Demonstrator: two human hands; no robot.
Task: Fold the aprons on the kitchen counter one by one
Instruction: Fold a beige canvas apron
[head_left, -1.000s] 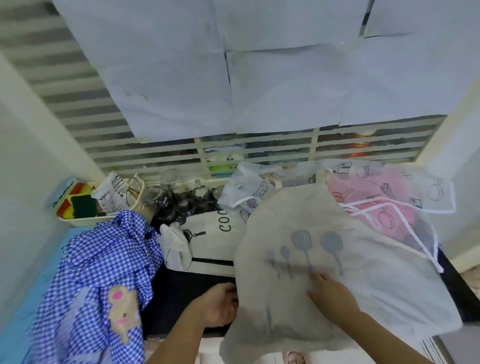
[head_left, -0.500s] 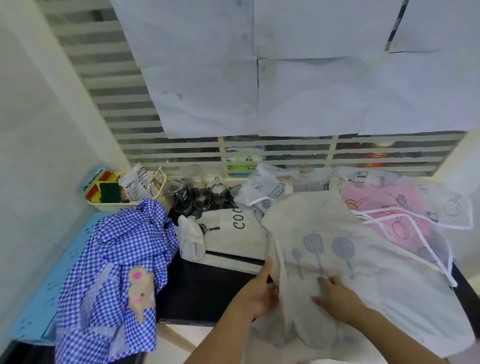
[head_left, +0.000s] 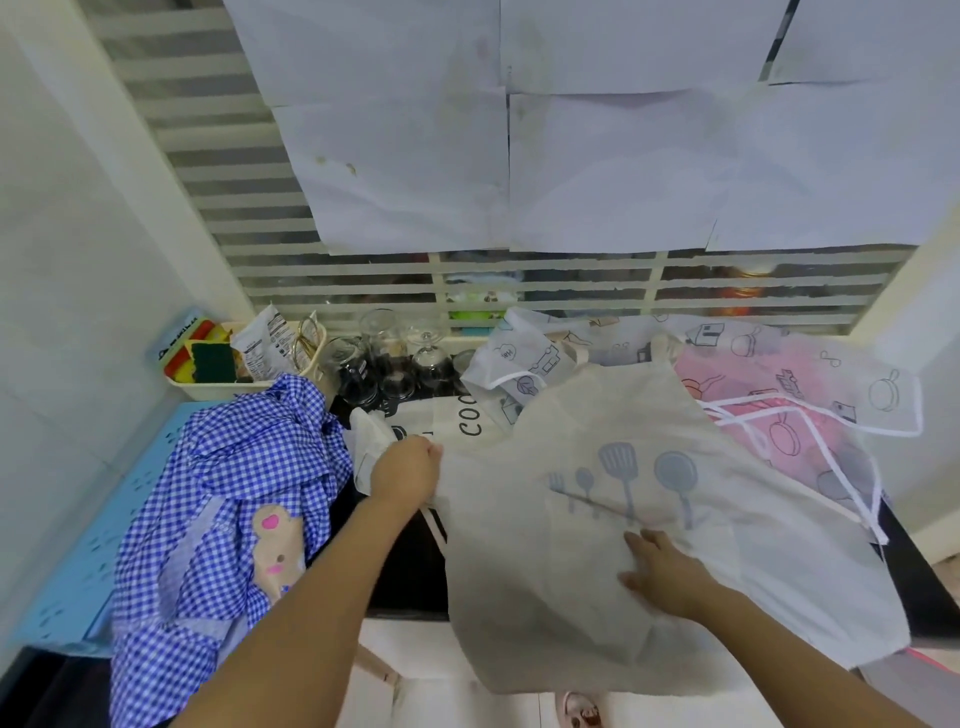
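While the apron (head_left: 597, 415) lies spread over the counter (head_left: 410, 571), its hem hanging off the front:
- Left hand (head_left: 408, 475) — fingers curled, gripping the apron's left edge, likely to draw it over for a fold.
- Right hand (head_left: 662, 577) — fingers straight and apart, flat on the apron below its utensil print, pinning it.

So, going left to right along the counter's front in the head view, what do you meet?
blue gingham apron → left hand, gripping the next apron's edge → cream utensil-print apron → pink apron
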